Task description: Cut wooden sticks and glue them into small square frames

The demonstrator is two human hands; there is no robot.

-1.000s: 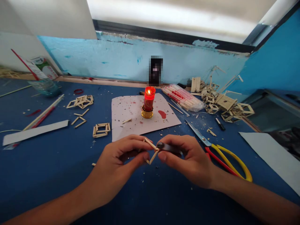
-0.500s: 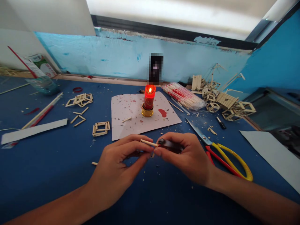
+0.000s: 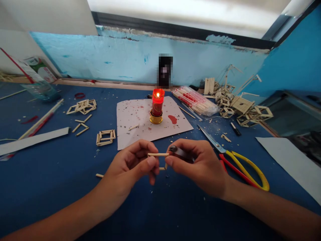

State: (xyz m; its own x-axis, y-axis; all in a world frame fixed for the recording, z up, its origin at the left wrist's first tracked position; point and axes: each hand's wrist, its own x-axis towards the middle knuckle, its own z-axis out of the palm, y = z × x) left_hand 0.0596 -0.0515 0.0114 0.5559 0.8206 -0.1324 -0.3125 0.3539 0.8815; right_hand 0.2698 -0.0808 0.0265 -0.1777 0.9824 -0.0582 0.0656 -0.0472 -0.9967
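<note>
Holding a thin, pale wooden stick (image 3: 157, 154) between both hands, we keep it above the blue table (image 3: 50, 180), just in front of the spotted white paper sheet (image 3: 140, 125). The stick is short, light tan and straight, with a second short piece (image 3: 163, 167) visible just below it between the fingertips. Its long axis runs left to right, nearly level, one end toward each hand.

Our left hand (image 3: 132, 165) pinches the stick's left end, thumb pressed against the curled fingers. Our right hand (image 3: 198, 165) meets the right end with its thumb and forefinger while also clamping a dark, slim tool (image 3: 179, 152); we cannot tell whether the tool's tip touches the stick.

Taking the candle (image 3: 157, 105) as landmark: it stands lit on the paper sheet, directly behind the stick. Left of the candle lie small stick frames (image 3: 104, 137), loose stick pieces (image 3: 81, 124) and a long white strip (image 3: 32, 140). Right of the candle lie a wrapped bundle of sticks (image 3: 195, 102), a heap of stick constructions (image 3: 240, 108), and yellow-and-red-handled scissors (image 3: 235, 159), the last just beside our right hand. Nothing lies between the hands and the candle.
</note>
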